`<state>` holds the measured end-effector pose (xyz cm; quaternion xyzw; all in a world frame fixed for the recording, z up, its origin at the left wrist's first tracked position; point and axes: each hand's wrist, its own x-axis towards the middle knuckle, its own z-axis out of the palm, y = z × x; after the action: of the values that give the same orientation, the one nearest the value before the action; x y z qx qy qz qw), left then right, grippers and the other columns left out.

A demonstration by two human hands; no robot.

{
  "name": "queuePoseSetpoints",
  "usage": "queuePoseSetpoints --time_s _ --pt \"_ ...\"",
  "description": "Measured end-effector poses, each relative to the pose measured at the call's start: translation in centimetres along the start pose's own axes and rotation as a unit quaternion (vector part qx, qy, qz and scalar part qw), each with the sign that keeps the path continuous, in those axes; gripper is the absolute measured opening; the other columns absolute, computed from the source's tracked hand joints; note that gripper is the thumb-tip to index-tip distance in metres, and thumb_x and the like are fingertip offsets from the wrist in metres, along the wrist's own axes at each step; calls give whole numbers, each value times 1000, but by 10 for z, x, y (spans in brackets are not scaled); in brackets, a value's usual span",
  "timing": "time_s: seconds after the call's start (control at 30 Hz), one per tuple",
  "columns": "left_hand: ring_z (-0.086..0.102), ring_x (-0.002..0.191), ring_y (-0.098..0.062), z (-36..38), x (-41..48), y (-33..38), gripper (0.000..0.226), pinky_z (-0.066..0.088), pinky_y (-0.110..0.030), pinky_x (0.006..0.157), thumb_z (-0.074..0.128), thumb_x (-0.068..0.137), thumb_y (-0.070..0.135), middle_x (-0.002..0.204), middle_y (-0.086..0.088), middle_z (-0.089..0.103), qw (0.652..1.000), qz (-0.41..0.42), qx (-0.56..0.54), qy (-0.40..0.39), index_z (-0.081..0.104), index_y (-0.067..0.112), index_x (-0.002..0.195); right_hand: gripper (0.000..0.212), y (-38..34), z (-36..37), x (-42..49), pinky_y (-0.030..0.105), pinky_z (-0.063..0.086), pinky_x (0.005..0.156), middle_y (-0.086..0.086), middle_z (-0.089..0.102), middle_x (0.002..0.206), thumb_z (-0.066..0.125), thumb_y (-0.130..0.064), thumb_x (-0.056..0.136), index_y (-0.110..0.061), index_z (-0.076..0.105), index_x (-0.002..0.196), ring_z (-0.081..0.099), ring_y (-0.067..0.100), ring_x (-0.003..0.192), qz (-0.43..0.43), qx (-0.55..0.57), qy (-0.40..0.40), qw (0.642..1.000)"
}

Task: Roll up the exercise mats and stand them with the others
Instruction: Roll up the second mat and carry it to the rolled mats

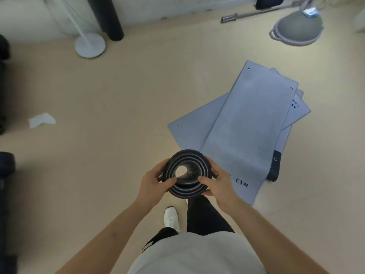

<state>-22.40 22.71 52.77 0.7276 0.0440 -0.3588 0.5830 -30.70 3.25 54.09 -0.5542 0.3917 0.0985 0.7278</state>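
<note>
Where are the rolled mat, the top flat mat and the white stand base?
rolled mat (pixel 185 189), head view, lower rim of spiral end.
top flat mat (pixel 252 115), head view, middle of grey face.
white stand base (pixel 90 46), head view, centre of disc.

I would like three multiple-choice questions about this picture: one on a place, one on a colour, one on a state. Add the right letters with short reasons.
1. Where do the flat mats lie?
A. On the floor, to the person's right
B. On a shelf
C. Leaning on the wall

2. What colour is the shoe?
A. Red
B. White
C. Black

3. How is the rolled mat held?
A. By one hand only
B. By nothing
C. By both hands

Answers:
1 A: they are spread on the floor at the right.
2 B: the shoe is plainly white.
3 C: the left hand and the right hand each hold one side.
</note>
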Motion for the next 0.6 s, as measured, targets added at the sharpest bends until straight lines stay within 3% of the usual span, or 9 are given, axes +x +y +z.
queuePoseSetpoints --time_s 0.17,0.3,0.43,0.6 --pt "74 104 -19 -17 59 51 59 62 -48 90 73 88 -3 115 18 75 995 13 -13 94 62 46 119 71 -64 28 77 60 61 87 -4 76 104 65 12 87 -55 70 110 72 34 105 -16 -30 -40 999" --pt "73 110 -23 -37 109 98 62 61 -53 92 71 87 -6 123 11 74 989 14 -35 141 63 44 123 72 -130 52 138 61 61 84 1 75 105 64 10 85 -59 70 108 72 37 103 -36 -83 -87 992" --pt "76 101 -25 -58 159 138 60 62 -56 87 68 88 -12 120 8 75 979 2 -89 185 64 33 127 72 -198 81 191 63 60 81 7 73 107 61 7 84 -60 70 108 72 38 98 -50 -146 -119 981" --pt "75 104 -26 -105 248 176 59 60 -57 92 70 80 -9 116 6 77 972 -5 -115 207 69 28 126 69 -270 132 269 64 59 80 14 70 106 60 7 84 -60 72 99 66 24 87 -44 -166 -132 976"
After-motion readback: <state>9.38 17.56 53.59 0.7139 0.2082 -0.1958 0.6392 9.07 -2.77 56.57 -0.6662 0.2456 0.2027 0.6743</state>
